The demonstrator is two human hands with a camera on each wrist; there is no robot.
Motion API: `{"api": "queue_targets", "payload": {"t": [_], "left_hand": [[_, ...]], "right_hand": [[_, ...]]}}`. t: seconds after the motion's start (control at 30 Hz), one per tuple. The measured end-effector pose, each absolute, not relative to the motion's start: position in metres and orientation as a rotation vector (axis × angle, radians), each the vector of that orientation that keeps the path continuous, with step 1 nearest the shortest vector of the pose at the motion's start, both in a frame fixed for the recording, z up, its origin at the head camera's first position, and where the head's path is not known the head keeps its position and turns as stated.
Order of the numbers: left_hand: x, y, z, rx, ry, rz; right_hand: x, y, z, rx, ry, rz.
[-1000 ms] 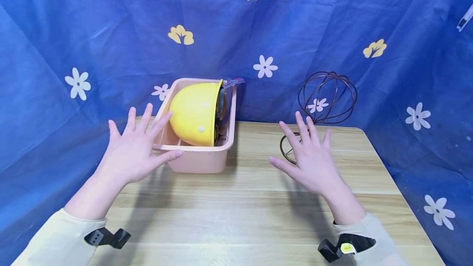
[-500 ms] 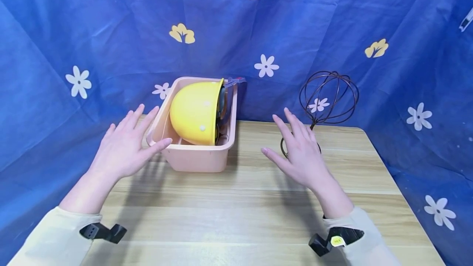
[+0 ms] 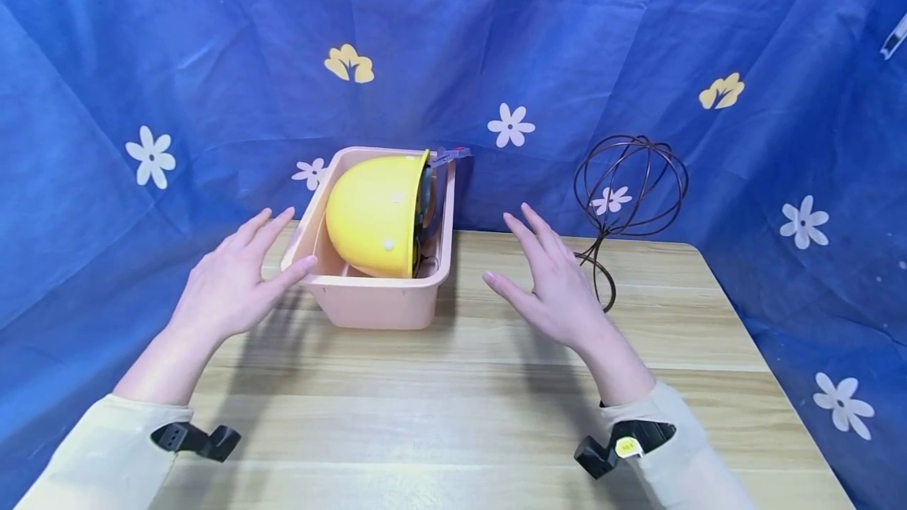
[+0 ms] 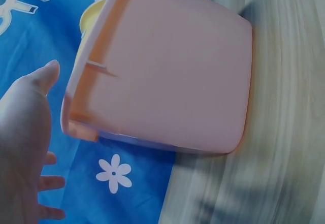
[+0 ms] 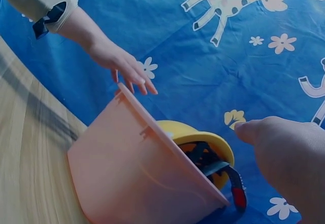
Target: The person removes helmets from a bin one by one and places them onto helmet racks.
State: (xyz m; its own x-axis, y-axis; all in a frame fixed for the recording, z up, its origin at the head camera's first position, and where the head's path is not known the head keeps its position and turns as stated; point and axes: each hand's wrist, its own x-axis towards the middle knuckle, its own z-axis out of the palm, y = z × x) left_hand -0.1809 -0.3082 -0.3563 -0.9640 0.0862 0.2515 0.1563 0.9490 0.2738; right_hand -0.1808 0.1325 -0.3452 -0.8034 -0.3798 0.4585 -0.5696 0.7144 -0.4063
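A pink plastic bin stands at the back left of the table. Inside it a yellow hard hat lies on its side, its dark inner straps facing right. My left hand hovers at the bin's near left corner, fingers straight and thumb over the rim. To the right of the bin my right hand hangs over the table with fingers extended and nothing in its grasp. Behind that hand stands a dark wire frame with a round cage top and a ring base, partly hidden by the hand.
The wood-grain table reaches back to a blue cloth printed with flowers. The same cloth hangs at both sides. A black wrist camera is strapped to the left sleeve, with another camera on the right sleeve.
My right hand has moved left, toward the bin, uncovering more of the wire frame. My left hand has shifted slightly left, its fingers now less spread. The bin and hard hat stay put.
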Motion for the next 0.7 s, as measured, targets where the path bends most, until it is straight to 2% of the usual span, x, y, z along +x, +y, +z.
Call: {"api": "queue_targets", "payload": {"t": [0.7], "left_hand": [[-0.181, -0.301, -0.371, -0.109, -2.622, -0.91]], "right_hand": [[-0.188, 0.111, -0.345, 0.763, -2.562, 1.125]]}}
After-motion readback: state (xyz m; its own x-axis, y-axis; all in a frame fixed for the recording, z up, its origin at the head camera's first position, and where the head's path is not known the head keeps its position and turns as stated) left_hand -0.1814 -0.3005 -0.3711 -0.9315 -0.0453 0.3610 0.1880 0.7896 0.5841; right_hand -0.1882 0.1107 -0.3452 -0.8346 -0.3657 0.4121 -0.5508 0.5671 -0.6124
